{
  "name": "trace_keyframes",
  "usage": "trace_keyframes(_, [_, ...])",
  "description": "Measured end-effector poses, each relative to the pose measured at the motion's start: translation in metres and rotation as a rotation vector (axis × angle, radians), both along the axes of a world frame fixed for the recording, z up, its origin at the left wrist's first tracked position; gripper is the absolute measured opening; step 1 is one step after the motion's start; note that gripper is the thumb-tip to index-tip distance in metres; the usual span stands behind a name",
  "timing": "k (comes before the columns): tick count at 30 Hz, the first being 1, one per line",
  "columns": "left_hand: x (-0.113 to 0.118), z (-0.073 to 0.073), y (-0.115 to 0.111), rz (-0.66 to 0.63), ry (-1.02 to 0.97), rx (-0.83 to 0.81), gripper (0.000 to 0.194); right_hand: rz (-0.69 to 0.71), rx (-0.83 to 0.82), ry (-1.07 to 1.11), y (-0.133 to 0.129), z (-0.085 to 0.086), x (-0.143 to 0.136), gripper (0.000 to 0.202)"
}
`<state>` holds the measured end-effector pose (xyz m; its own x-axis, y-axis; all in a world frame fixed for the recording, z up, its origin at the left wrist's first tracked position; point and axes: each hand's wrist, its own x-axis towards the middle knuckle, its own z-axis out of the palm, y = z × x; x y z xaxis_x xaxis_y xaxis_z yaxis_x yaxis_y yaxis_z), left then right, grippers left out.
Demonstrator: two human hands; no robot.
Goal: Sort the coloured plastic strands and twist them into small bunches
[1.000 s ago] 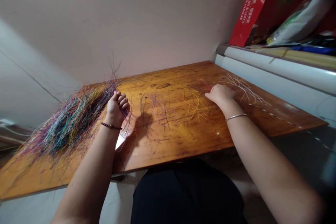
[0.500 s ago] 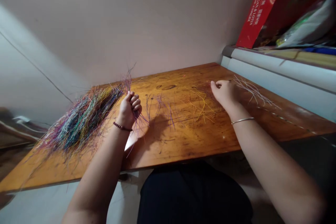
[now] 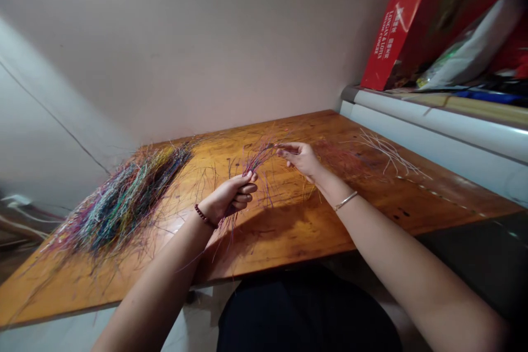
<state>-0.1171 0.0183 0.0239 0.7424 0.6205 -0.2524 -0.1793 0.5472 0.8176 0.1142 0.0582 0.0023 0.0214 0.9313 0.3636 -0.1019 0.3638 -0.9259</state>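
Wires [image 3: 256,161] are being clenched in the left hand [image 3: 234,196], well inside the table edge [image 3: 325,251]; the right hand's [image 3: 303,160] grip can't be told.

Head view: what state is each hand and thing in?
Left hand, closed around held strands
Held strands, gripped, far ends fanned
Right hand, partly curled, grip unclear
Multicoloured pile, heaped, tangled
White strands, loose, crossing
Wooden table, partly covered
Red box, printed side showing

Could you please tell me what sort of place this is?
Probably a room in a home, possibly a small workshop: a wooden table by a plain wall bears a heap of coloured strands, and a red congee box stands nearby.
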Motion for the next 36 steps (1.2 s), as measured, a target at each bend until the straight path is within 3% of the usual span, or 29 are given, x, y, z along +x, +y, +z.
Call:
trace_keyframes(22, [0.002,-0.004,0.003,0.03,0.047,0.04,0.017,0.08,-0.06,-0.055,-0.017,0.009,-0.003,0.033])
trace_keyframes(26, [0.003,-0.003,0.002,0.051,0.076,0.097,0.021,0.036,-0.148,-0.124,-0.012,0.005,0.005,0.032])
trace_keyframes(28, [0.004,-0.002,0.001,0.072,0.098,0.139,0.022,0.163,-0.216,-0.245,-0.011,0.004,0.011,0.028])
trace_keyframes(30, [0.005,-0.001,0.0,0.087,0.121,0.181,0.024,0.397,-0.25,-0.334,-0.014,0.006,0.014,0.025])
trace_keyframes(32, [0.007,-0.001,-0.002,0.096,0.146,0.227,0.024,0.552,-0.241,-0.296,-0.019,0.009,0.014,0.025])
trace_keyframes(36, [0.01,-0.003,-0.004,0.138,0.19,0.331,0.025,0.518,-0.218,-0.072,-0.028,0.015,0.009,0.036])
